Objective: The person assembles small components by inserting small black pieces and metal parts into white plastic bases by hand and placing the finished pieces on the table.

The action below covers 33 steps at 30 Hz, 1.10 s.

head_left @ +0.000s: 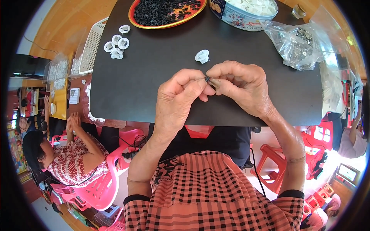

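Now, one tiny black part is pinched between two hands

The left hand (181, 92) and the right hand (243, 82) meet over the dark table (142, 77). Their finger and thumb tips are close together, with the small black part (208, 79) between them. I can't tell which hand has the tighter hold, because the fingers hide most of it.

Just past the fingers sits a white piece (202, 56) with a dark bit on it. Off to the left is a little bunch of white rounds (123, 43), about half a dozen. They look done and put aside, but that is my guess. Lots seems left: the red tray (167, 27) has a big heap of black bits (165, 9), the round tin (244, 21) is full of white bits (254, 5), and the clear bag (275, 32) has shiny bits (298, 52) in it.

There is good open room left of the hands, up to the bunch, and some on the right too. The tray and tin stand along the far side, and the bag lies near the right edge — so a big swing that way could bump it. The near edge is below the hands, by the person's lap — small parts could roll off there.
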Each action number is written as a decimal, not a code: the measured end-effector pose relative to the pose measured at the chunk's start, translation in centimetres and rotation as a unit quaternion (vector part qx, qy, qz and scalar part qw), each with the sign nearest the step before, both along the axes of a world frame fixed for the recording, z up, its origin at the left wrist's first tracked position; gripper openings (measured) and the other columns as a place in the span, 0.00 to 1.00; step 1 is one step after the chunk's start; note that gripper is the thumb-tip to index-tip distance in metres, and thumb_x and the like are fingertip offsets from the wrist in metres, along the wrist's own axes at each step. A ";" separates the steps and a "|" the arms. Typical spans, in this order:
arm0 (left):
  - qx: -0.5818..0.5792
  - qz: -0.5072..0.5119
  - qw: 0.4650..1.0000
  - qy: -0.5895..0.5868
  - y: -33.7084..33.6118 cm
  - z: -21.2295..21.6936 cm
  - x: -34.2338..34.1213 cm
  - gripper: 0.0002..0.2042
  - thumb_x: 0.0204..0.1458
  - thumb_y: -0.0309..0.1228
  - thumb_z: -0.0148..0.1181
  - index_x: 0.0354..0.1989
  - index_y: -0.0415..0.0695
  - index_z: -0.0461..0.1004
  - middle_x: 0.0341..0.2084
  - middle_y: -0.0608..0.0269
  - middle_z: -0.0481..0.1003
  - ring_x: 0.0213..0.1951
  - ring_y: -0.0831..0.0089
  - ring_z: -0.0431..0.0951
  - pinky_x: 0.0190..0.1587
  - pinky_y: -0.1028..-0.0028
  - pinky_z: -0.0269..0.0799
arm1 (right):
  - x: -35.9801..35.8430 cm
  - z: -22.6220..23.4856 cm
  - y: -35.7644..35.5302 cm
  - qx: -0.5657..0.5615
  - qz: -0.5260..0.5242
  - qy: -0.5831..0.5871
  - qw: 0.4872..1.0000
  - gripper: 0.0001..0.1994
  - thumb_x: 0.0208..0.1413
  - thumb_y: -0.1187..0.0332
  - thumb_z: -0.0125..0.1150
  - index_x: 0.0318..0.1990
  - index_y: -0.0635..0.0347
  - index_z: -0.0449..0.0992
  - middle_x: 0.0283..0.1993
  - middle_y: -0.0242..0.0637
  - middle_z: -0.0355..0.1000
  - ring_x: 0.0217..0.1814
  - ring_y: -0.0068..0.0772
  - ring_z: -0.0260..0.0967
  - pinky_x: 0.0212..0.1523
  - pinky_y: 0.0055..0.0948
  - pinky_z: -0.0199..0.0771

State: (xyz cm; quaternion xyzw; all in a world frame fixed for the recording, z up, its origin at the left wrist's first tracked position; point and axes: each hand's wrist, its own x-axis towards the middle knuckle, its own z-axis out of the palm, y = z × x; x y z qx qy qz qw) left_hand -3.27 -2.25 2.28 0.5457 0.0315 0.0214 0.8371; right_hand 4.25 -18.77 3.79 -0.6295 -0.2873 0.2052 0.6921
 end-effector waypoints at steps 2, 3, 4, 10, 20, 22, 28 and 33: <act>0.029 0.012 0.999 -0.006 -0.2 0.2 -0.1 0.05 0.58 0.24 0.52 0.37 0.35 0.73 0.29 0.61 0.76 0.32 0.80 0.74 0.36 0.79 0.71 | 0.0 0.0 0.0 0.001 0.008 0.007 1.000 0.05 0.55 0.79 0.56 0.38 0.69 0.75 0.31 0.33 0.76 0.33 0.17 0.73 0.35 0.18 0.74; 0.029 0.013 0.999 -0.006 -0.3 0.2 -0.1 0.05 0.58 0.24 0.52 0.37 0.35 0.73 0.29 0.61 0.76 0.32 0.80 0.74 0.36 0.79 0.71 | 0.0 0.0 0.0 0.002 0.016 0.013 1.000 0.05 0.55 0.79 0.56 0.38 0.69 0.74 0.31 0.34 0.75 0.34 0.18 0.73 0.36 0.18 0.75; 0.056 0.024 0.998 -0.014 -0.4 0.2 -0.1 0.05 0.57 0.23 0.52 0.37 0.35 0.73 0.29 0.62 0.76 0.32 0.81 0.73 0.36 0.80 0.70 | 0.1 -0.1 0.0 0.002 0.016 0.013 1.000 0.05 0.55 0.79 0.56 0.38 0.69 0.74 0.31 0.34 0.75 0.34 0.18 0.73 0.36 0.18 0.75; 0.120 0.040 0.991 -0.034 -0.7 0.3 -0.4 0.06 0.57 0.22 0.52 0.40 0.35 0.72 0.29 0.63 0.75 0.33 0.81 0.74 0.37 0.80 0.70 | -0.1 -0.2 0.2 0.008 0.003 0.044 0.999 0.03 0.54 0.80 0.57 0.36 0.68 0.74 0.29 0.33 0.75 0.34 0.19 0.73 0.36 0.19 0.75; 0.161 0.013 0.986 -0.034 -0.2 0.6 -0.4 0.06 0.58 0.23 0.50 0.41 0.37 0.71 0.27 0.66 0.76 0.30 0.87 0.70 0.33 0.84 0.66 | 0.8 -0.9 0.2 0.022 0.040 0.217 0.975 0.03 0.55 0.76 0.58 0.35 0.66 0.76 0.26 0.33 0.72 0.26 0.17 0.67 0.28 0.17 0.68; 0.165 0.012 0.986 -0.038 -0.2 0.6 -0.4 0.06 0.58 0.23 0.50 0.41 0.37 0.72 0.27 0.66 0.76 0.30 0.86 0.71 0.33 0.84 0.66 | 0.8 -1.1 0.2 0.032 0.037 0.231 0.972 0.04 0.54 0.75 0.59 0.34 0.66 0.77 0.26 0.32 0.73 0.25 0.16 0.67 0.28 0.17 0.68; 0.106 0.005 0.994 -0.029 -0.1 0.0 0.2 0.05 0.58 0.24 0.51 0.38 0.36 0.72 0.27 0.65 0.75 0.30 0.83 0.74 0.33 0.82 0.68 | 0.6 -1.0 0.4 0.025 0.023 0.199 0.980 0.03 0.54 0.76 0.60 0.34 0.66 0.77 0.25 0.31 0.72 0.25 0.16 0.66 0.28 0.17 0.67; -0.005 -0.038 0.999 0.012 0.1 -0.2 0.4 0.05 0.58 0.25 0.52 0.37 0.36 0.72 0.27 0.64 0.75 0.30 0.82 0.74 0.33 0.81 0.69 | 0.4 -0.6 0.2 0.001 0.007 0.154 0.988 0.03 0.56 0.77 0.57 0.36 0.67 0.76 0.28 0.30 0.72 0.26 0.15 0.66 0.29 0.17 0.67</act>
